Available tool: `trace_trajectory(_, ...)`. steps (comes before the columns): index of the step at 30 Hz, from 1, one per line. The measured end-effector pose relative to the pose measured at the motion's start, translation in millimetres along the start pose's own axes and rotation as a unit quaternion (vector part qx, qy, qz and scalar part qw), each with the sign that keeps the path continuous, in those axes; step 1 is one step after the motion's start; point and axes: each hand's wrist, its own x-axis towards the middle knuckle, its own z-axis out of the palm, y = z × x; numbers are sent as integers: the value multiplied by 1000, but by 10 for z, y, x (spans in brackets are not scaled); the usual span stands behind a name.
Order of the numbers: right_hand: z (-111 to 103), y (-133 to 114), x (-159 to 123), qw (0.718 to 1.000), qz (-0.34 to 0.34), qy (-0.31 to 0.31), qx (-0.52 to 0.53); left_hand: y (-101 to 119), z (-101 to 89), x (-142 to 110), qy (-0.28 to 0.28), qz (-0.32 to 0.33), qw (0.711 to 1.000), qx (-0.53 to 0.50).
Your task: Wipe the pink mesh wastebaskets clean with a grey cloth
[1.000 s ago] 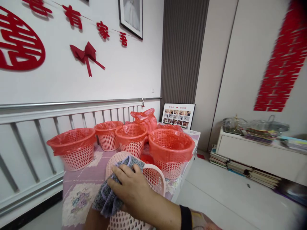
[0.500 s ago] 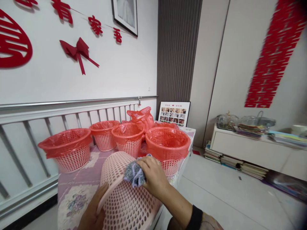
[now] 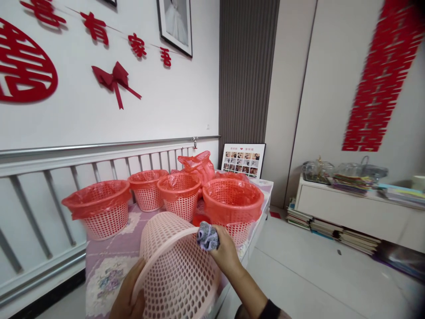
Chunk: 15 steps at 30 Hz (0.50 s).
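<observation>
A pale pink perforated plastic basket point(image 3: 175, 270) lies tilted on its side at the near edge of the tabletop point(image 3: 109, 266), which is covered with a purple floral cloth. The left hand point(image 3: 128, 297) grips the basket's rim at the lower left, fingers curled over the edge, steadying it. The right hand point(image 3: 226, 250) is clenched around a small bunched grey-purple rag point(image 3: 207, 236) and presses it against the upper right of the same rim.

Behind the pale basket stand four similar baskets, each already fitted with a red plastic liner folded over its rim: one far left point(image 3: 98, 208), two in the middle point(image 3: 146, 189) point(image 3: 179, 195), and a larger one just behind the right hand point(image 3: 232, 206). A loose bundle of red plastic bags point(image 3: 197, 164) sits behind those, and a framed photo collage point(image 3: 243, 159) leans against the wall further back.

Judging by this, wiping of the unlined basket is under way at its rim, with the rag at one spot only; it carries no liner, unlike the four behind it, so it appears to be the one left unfinished.
</observation>
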Motion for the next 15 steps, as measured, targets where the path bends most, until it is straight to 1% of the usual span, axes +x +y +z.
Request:
trace_trajectory(2, -29, -168, 163, 998, -51, -24, -19, -2, -21, -31, -5, 0, 1000, 10)
trace_trajectory(5, -43, -483, 399, 982, -150, -97, -56, 74, -50, -19, 3, 2, 1000, 15)
trace_trajectory(7, -8, -714, 512, 958, -231, -149, -84, 175, -79, 54, 20, 18, 999, 22)
trace_trajectory(9, 59, -938, 566, 921, -317, -194, -115, 295, -127, 168, 32, 33, 999, 30)
trace_trajectory(10, 98, -1035, 571, 905, -348, -205, -132, 351, -158, 229, 31, 37, 998, 32)
trace_trajectory(12, 173, -1180, 542, 886, -384, -210, -156, 432, -222, 333, 15, 39, 999, 34)
trace_trajectory(13, 204, -1220, 515, 884, -389, -207, -160, 451, -250, 366, 7, 39, 999, 33)
trace_trajectory(15, 247, -1230, 452, 891, -382, -192, -151, 438, -287, 384, -6, 38, 999, 35)
